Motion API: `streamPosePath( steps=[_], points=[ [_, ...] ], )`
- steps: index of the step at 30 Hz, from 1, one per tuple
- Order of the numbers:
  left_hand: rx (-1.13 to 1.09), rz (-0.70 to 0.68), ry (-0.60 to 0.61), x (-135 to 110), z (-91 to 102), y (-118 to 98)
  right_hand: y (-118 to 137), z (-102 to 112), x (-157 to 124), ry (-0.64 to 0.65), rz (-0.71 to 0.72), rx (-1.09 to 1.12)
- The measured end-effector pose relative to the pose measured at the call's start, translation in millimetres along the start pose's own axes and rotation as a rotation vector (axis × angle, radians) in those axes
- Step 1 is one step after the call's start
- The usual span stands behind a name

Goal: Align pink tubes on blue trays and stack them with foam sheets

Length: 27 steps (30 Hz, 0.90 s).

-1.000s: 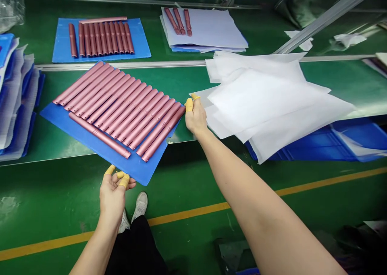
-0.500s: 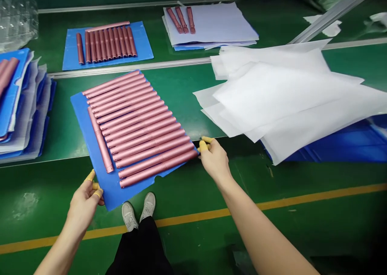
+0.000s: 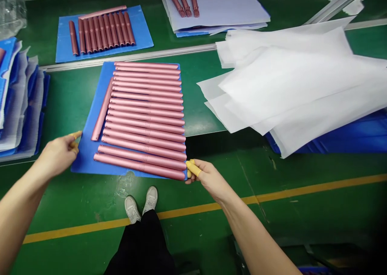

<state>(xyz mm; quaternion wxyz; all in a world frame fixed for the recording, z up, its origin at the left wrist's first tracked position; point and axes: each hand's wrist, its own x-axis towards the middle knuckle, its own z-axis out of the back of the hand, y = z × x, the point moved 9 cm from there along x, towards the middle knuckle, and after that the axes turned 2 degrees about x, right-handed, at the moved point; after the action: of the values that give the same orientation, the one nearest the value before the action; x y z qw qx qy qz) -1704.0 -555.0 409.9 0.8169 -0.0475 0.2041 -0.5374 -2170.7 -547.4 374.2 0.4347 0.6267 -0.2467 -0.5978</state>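
A blue sheet (image 3: 87, 154) bears a row of pink metal tubes (image 3: 145, 117) side by side, with one more tube (image 3: 102, 108) set crosswise along its left side. Its far part lies over the green bench and its near edge juts out over the floor. My right hand (image 3: 205, 174), with yellow finger covers, pinches the sheet's near right corner by the end of the nearest tube. At the left edge, my left hand (image 3: 60, 152) touches the sheet with its index finger stretched out and the other fingers loosely bent; its thumb is hidden.
Another blue sheet (image 3: 145, 35) with darker tubes lies behind the metal rail (image 3: 136, 57). White sheets (image 3: 223, 9) carry three tubes at the back. Loose white sheets (image 3: 272, 89) spread over the right side, above blue sheets (image 3: 332, 136). Stacked sheets (image 3: 27, 106) stand at far left.
The loaded sheet has turned, so its tubes now lie nearly crosswise. My left hand has moved up the left edge from the near corner; my right hand has come lower with the right corner.
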Motion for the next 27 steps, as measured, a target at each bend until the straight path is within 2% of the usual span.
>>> streamPosePath(
  steps=[2,5,8,10,12,14,16,19,21,23,24,25,27],
  points=[
    [0.162,0.038,0.011,30.6,16.0,-14.4,-4.3,-22.2,2.1,0.047,-0.004,0.039],
    [0.243,0.061,-0.102,77.2,46.0,-42.6,-9.4,-63.9,9.9,0.109,-0.003,0.123],
    [0.065,0.034,-0.228,116.3,63.0,-59.0,-7.7,-110.3,20.4,0.156,0.008,0.23],
    [-0.102,0.027,-0.339,129.1,68.1,-55.8,-4.0,-140.8,26.7,0.166,-0.012,0.296],
    [-0.219,0.047,-0.479,125.6,69.6,-42.1,-0.7,-171.3,31.7,0.169,-0.077,0.342],
    [-0.281,0.066,-0.572,110.2,64.6,-24.8,4.4,-201.4,36.4,0.182,-0.157,0.382],
    [-0.331,0.081,-0.586,91.1,54.8,-7.5,14.5,-233.1,42.2,0.248,-0.207,0.428],
    [-0.421,0.103,-0.574,64.1,44.0,15.0,36.2,-278.4,52.2,0.431,-0.217,0.482],
    [-0.467,0.086,-0.58,51.0,42.0,23.7,50.1,-295.1,57.4,0.521,-0.195,0.463],
    [-0.486,0.025,-0.592,42.6,40.8,26.6,66.7,-287.7,63.2,0.527,-0.084,0.366],
    [-0.489,-0.01,-0.589,40.2,38.6,27.1,77.9,-270.7,67.5,0.479,0.023,0.286],
    [-0.49,-0.048,-0.572,38.9,34.9,26.9,91.6,-244.2,72.5,0.397,0.161,0.191],
    [-0.469,-0.131,-0.523,37.6,25.0,24.3,129.0,-155.6,80.6,0.017,0.539,-0.037]
  ],
)
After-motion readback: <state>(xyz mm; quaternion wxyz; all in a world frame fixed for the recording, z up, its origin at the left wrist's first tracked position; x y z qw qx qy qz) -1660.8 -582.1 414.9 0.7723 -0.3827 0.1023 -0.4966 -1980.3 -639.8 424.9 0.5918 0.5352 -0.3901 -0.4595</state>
